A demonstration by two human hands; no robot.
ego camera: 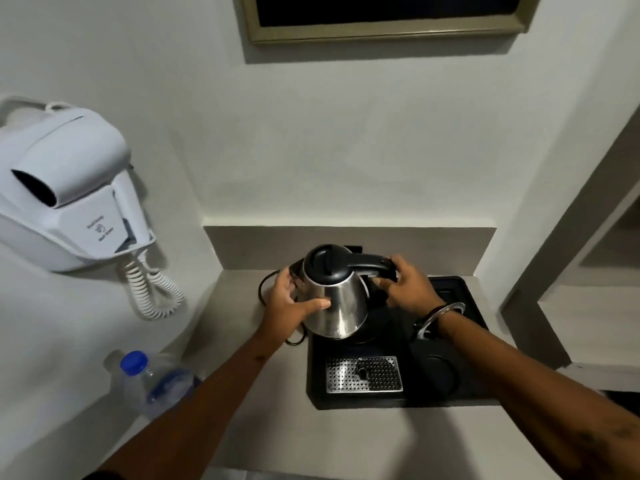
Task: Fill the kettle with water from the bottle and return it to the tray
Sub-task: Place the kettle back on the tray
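Observation:
A steel kettle [341,304] with a black lid and black handle is tilted over the back left of the black tray [367,400]. My right hand [410,289] grips the kettle's handle. My left hand [289,306] presses flat against the kettle's steel side, thumb stretched across it. A clear plastic water bottle [149,379] with a blue cap stands on the counter at the near left, partly hidden behind my left forearm. The lid of the kettle is closed.
The tray holds a perforated metal drip plate [363,374] and a round black base [436,365]. A black cord [265,289] loops behind the kettle. A white wall hair dryer [65,188] with a coiled cord hangs at left. Walls close in the counter on three sides.

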